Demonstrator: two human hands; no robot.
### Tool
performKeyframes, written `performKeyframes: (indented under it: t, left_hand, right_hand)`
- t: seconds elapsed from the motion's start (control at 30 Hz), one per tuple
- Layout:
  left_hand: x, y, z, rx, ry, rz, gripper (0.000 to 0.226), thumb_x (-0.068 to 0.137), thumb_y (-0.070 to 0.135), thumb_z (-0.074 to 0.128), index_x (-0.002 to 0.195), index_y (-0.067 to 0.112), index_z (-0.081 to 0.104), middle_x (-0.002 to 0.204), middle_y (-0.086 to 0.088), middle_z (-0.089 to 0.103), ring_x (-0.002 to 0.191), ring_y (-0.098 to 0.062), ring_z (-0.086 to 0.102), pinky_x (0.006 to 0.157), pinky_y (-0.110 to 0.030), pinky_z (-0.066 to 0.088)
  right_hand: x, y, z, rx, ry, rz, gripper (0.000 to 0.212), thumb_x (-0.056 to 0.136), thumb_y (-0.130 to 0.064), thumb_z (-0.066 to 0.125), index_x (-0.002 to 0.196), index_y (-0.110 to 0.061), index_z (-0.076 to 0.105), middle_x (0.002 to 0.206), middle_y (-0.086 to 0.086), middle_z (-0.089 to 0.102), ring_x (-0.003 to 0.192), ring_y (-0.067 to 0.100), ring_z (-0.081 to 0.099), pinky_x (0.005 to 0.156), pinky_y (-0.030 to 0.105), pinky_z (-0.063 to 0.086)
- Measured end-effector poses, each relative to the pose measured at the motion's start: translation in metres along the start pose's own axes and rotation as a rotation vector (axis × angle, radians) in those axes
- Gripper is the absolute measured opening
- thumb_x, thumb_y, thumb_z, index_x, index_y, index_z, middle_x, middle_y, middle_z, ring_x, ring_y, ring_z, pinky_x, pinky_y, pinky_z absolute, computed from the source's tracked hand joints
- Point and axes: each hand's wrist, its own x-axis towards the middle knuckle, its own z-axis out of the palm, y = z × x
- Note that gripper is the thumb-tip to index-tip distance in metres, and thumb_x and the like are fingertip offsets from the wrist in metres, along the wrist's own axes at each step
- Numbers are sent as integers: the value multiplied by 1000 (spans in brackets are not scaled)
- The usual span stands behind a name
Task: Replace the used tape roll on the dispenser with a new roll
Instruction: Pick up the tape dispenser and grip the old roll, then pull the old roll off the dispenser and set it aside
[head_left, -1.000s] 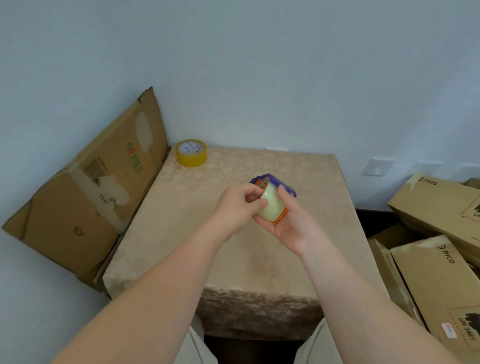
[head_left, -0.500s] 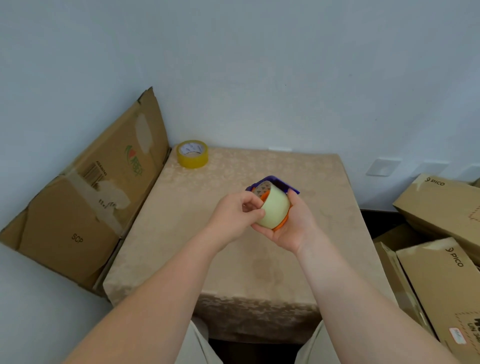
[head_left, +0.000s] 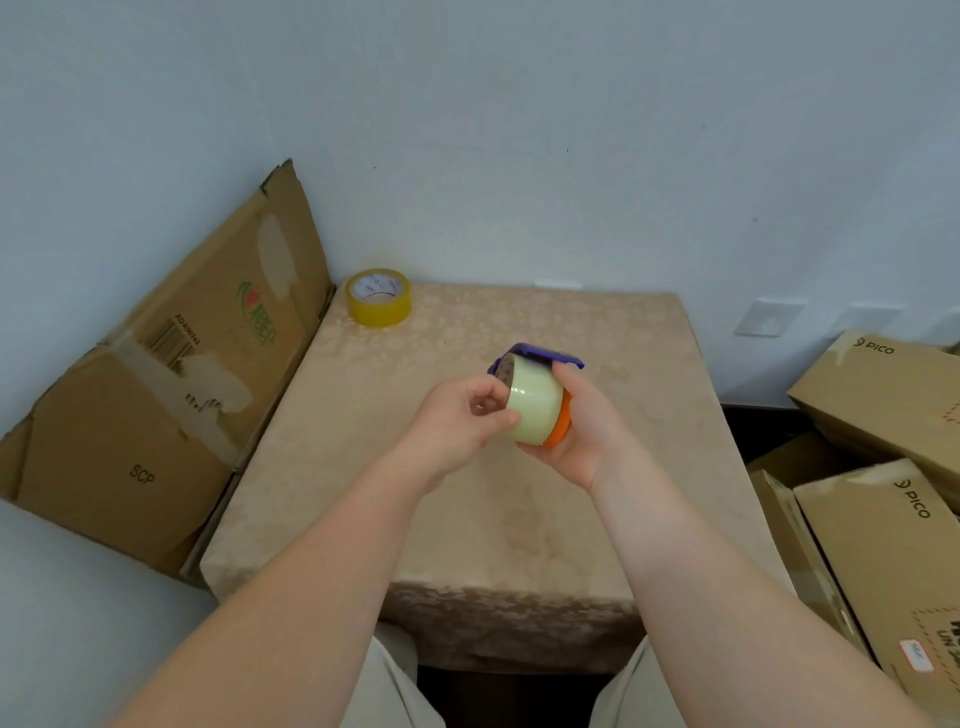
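Note:
A pale, translucent tape roll (head_left: 535, 410) sits on a purple and orange dispenser (head_left: 560, 423) that I hold above the middle of the table. My right hand (head_left: 584, 421) cups the dispenser from the right and below. My left hand (head_left: 462, 415) grips the roll's left edge with thumb and fingers. A yellow tape roll (head_left: 379, 304) lies flat at the table's far left corner, apart from both hands.
The table (head_left: 467, 519) wears a beige patterned cloth. A flattened cardboard box (head_left: 171, 395) leans against the wall on the left. Several PICO cardboard boxes (head_left: 883, 509) are stacked to the right. My knees show under the near table edge.
The dispenser with the pale roll has turned in my hands, so more of the roll's side and the orange part shows. Both hands stay on it.

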Motion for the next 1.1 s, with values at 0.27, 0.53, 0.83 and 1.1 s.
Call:
performKeyframes:
  t: [0.27, 0.53, 0.83, 1.1]
  left_hand:
    - [3, 11, 5, -177, 58, -133, 5, 86, 20, 60, 81, 18, 60, 84, -2, 61, 77, -21, 54, 73, -34, 43]
    - [8, 10, -3, -315, 84, -130, 12, 86, 13, 60, 75, 18, 57, 81, 0, 60, 80, -17, 58, 84, -43, 52]
    - [12, -2, -13, -344, 196, -163, 20, 86, 10, 58, 102, 21, 61, 92, -2, 60, 91, -21, 60, 75, -34, 51]
    - [4, -4, -12, -354, 117, -204, 23, 83, -1, 52, 90, 19, 62, 90, -2, 62, 91, -17, 59, 82, -38, 53]
  right_hand:
    - [-4, 2, -1, -126, -33, -92, 38, 96, -41, 43, 120, -19, 64, 106, 0, 71, 87, 16, 65, 74, 30, 49]
    - [-2, -10, -4, -160, 214, -229, 27, 96, -37, 47, 118, -25, 57, 98, -4, 64, 82, 10, 59, 73, 28, 46]
    - [4, 5, -38, -1405, 482, -425, 21, 93, -30, 47, 77, -17, 50, 78, 5, 54, 86, 33, 57, 76, 35, 39]
    - [1, 12, -42, -1729, 318, -112, 15, 82, -29, 55, 72, -22, 47, 65, -7, 49, 92, 23, 61, 107, 44, 25]
